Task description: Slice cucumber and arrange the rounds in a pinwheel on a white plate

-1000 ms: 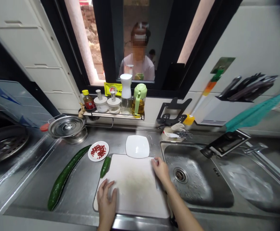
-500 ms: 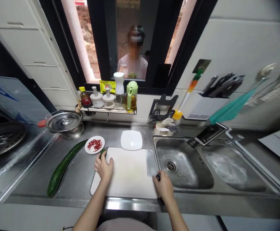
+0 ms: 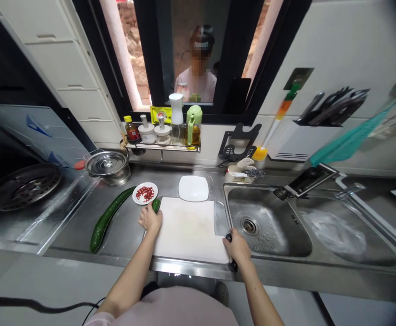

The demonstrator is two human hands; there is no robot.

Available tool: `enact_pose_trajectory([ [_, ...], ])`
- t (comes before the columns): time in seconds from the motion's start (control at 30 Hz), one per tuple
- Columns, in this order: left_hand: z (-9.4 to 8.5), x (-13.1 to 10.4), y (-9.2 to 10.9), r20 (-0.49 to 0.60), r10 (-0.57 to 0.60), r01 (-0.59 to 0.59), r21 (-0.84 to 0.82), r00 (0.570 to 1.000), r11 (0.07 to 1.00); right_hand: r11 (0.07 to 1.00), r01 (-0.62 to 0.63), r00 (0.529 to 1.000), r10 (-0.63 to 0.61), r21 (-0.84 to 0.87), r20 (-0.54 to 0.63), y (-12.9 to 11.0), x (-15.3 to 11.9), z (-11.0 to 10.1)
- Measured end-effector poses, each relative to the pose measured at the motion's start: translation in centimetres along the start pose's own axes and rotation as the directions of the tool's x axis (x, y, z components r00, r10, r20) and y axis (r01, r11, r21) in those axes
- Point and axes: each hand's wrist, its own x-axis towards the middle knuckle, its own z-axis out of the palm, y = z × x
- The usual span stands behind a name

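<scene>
My left hand (image 3: 151, 218) is closed around a short piece of cucumber (image 3: 156, 205) at the upper left edge of the white cutting board (image 3: 187, 233). My palm and fingers hide part of that piece. On the board's right side, my right hand (image 3: 238, 246) grips a cleaver by its black handle; the wide blade (image 3: 220, 219) lies flat along the board's right edge. A small white plate of chopped red pieces (image 3: 145, 194) sits just above my left hand. To the left, a long dark green cucumber (image 3: 111, 219) rests on the steel counter.
A white square plate (image 3: 193, 188) stands behind the board. The double sink (image 3: 269, 222) is at the right, with a plastic bag (image 3: 335, 233) in its far basin. A lidded steel pot (image 3: 108, 167) stands at the back left. Seasoning bottles line a shelf (image 3: 164, 147) under the window.
The view has shifted, so the counter appears higher and farther right. My left thumb has drawn in, and more of the cucumber piece shows. My right hand still holds the cleaver at the board's right edge.
</scene>
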Motion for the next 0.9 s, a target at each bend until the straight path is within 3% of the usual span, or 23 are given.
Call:
enact_pose_trajectory([
  [0.27, 0.6, 0.4, -0.6, 0.035, 0.01, -0.012, 0.041, 0.999, 0.999, 0.999, 0.027, 0.999, -0.026, 0.019, -0.031, 0.3, 0.2, 0.2],
  [0.47, -0.3, 0.7, -0.3, 0.082, -0.012, 0.009, 0.033, 0.997, 0.999, 0.996, 0.027, 0.997, -0.021, 0.085, -0.072, 0.6, 0.3, 0.1],
  [0.57, -0.8, 0.6, -0.1, 0.109, -0.025, 0.029, -0.035, 0.994, 0.999, 0.984, 0.001, 0.996, 0.014, 0.177, -0.082, 0.7, 0.3, -0.1],
  [0.67, -0.9, -0.3, 0.1, 0.176, -0.005, 0.048, -0.239, 0.984, 0.97, 0.96, -0.007, 0.994, 0.037, 0.28, -0.104, 0.8, 0.3, 0.1],
  [0.73, -0.7, -1.5, 0.3, 0.273, 0.015, 0.116, -0.455, 0.962, 0.883, 0.935, 0.01, 0.992, 0.035, 0.354, -0.12, 1.0, 0.3, 0.3],
  [0.8, -0.6, -3.0, 0.6, 0.406, 0.052, 0.251, -0.655, 0.912, 0.713, 0.899, 0.04, 0.988, 0.029, 0.436, -0.15, 1.2, 0.2, 0.7],
  [0.9, -0.8, -5.4, 1.2, 0.59, 0.216, 0.462, -0.77, 0.778, 0.439, 0.812, 0.092, 0.979, 0.033, 0.576, -0.203, 1.2, -0.1, 0.9],
])
